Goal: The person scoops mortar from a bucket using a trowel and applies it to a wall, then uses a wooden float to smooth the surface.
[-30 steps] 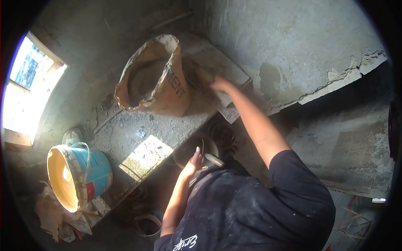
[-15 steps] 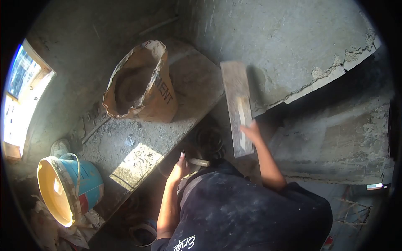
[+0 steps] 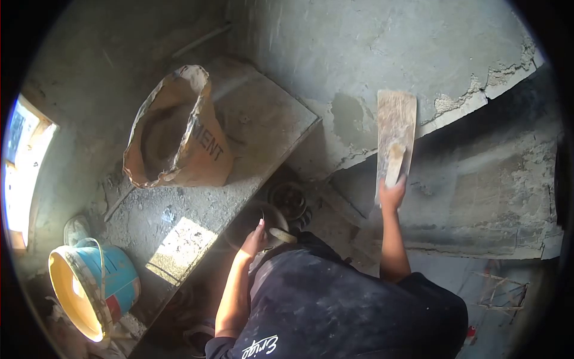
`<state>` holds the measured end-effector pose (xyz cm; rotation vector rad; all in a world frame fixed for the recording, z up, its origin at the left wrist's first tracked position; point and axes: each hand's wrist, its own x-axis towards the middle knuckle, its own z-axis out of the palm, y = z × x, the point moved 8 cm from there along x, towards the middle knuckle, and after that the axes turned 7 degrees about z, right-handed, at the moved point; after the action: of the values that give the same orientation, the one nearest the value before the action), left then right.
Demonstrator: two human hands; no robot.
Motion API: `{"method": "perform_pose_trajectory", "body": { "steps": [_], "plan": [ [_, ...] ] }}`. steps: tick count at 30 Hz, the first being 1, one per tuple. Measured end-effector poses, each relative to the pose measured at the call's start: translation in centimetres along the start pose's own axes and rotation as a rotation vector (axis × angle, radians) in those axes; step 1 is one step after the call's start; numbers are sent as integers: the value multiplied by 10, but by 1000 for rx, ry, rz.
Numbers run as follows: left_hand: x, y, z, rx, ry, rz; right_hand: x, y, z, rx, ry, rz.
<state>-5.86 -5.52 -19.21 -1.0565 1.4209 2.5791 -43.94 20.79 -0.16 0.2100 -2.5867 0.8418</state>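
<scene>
My right hand (image 3: 392,194) is closed round the handle of a long wooden plastering float (image 3: 397,116). The float's board stands nearly upright in view, overlapping the lower edge of the grey plastered wall (image 3: 359,54). A darker patch (image 3: 348,118) shows on the plaster left of the float. Low near my body, my left hand (image 3: 255,240) is closed with the thumb up, on a tool with a pale wooden handle (image 3: 283,235). The handle's end sticks out to the right of the hand; the working end is hard to make out. A round bowl (image 3: 272,215) lies beneath that hand.
An open paper cement bag (image 3: 209,143) stands on the dusty slab (image 3: 263,96) at left. Beside it, a blue paint bucket (image 3: 122,278) lies tilted. A shoe (image 3: 76,230) is behind the bucket. The wall's lower edge (image 3: 460,115) is broken above a dark recess.
My right hand has carried the float right along the wall, away from the darker patch, now uncovered. My left hand stays low with its tool. The view has shifted slightly.
</scene>
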Motion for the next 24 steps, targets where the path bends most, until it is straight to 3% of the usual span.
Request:
{"method": "perform_pose_trajectory", "body": {
  "steps": [4, 6, 12, 16, 20, 24],
  "plan": [
    [6, 14, 12, 5, -4, 20, 34, -49, 16, -128, 114, -120],
    [6, 18, 15, -9, -13, 23, 35, -44, 39, -150, 149, -142],
    [7, 22, 18, -70, 38, -8, 11, -9, 108, -189, -176, -2],
    [7, 23, 20, -68, 56, -24, -5, -8, 129, -115, -222, 19],
    [7, 32, 29, -36, 56, -17, -28, 11, 161, -380, -500, -5],
    [9, 27, 33, -16, 25, 18, -44, 3, 154, -298, -513, -5]
  ]
}}
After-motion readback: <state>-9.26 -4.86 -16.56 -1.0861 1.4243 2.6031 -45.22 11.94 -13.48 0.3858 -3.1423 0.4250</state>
